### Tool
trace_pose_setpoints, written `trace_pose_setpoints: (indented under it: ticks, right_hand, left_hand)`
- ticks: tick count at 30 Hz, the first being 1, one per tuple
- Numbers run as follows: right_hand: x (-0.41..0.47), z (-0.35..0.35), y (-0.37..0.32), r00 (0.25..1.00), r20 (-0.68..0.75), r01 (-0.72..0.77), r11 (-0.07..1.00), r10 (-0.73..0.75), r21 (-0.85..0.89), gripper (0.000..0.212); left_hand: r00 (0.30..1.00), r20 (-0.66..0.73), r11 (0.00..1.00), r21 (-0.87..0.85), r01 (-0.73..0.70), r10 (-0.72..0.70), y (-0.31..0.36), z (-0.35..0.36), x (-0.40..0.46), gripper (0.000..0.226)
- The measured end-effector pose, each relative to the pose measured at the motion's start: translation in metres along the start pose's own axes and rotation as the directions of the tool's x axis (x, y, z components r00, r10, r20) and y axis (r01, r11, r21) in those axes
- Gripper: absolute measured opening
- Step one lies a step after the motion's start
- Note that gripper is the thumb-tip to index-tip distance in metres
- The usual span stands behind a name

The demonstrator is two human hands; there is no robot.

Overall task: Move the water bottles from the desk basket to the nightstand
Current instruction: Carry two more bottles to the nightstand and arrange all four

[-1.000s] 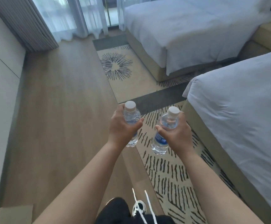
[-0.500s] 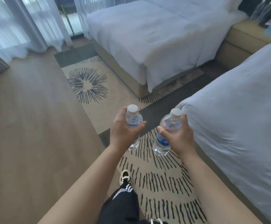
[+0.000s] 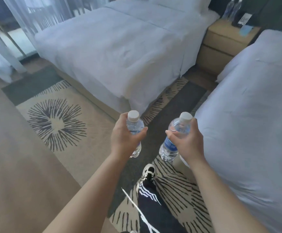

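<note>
The left hand [image 3: 126,137] grips a water bottle [image 3: 134,130] around its middle, thumb across the near side and fingers curled behind, so the white cap stands clear above the fist and the base shows below it. The right hand [image 3: 186,140] grips a second water bottle [image 3: 169,145] high on its shoulder, thumb on the left; this one tilts, base swung down and left. Both are clear plastic with white caps; the right one shows a blue label. They hang side by side, apart, above the patterned rug [image 3: 56,121] between two beds. The nightstand [image 3: 221,42] stands far right, with two bottles [image 3: 232,8] on it.
</note>
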State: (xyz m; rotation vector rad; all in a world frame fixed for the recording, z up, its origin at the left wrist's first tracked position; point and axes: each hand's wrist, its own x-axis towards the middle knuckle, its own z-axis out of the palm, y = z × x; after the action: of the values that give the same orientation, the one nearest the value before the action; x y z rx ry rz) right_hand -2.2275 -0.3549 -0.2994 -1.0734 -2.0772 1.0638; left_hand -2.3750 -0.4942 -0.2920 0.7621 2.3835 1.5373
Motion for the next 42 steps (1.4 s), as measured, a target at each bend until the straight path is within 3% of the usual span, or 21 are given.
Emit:
trace_pose_setpoints:
  ticks: [13, 29, 42]
  right_hand:
    - [0.32, 0.016, 0.04, 0.974, -0.201, -0.124, 0.988, 0.104, -0.088, 0.064]
    - [0.612, -0.016, 0.099, 0.855, -0.473, -0.3, 0.947, 0.214, -0.113, 0.067]
    - [0.884, -0.048, 0.138, 0.793, -0.532, -0.388, 0.919, 0.297, -0.066, 0.069]
  left_hand:
    - [0.977, 0.189, 0.995, 0.012, -0.101, 0.097, 0.041, 0.171, 0.328, 0.051]
    - [0.897, 0.378, 0.972, -0.031, -0.234, 0.228, 0.111, 0.387, 0.621, 0.054]
    - [0.828, 0.473, 0.951, -0.081, -0.298, 0.3, 0.188, 0.556, 0.845, 0.05]
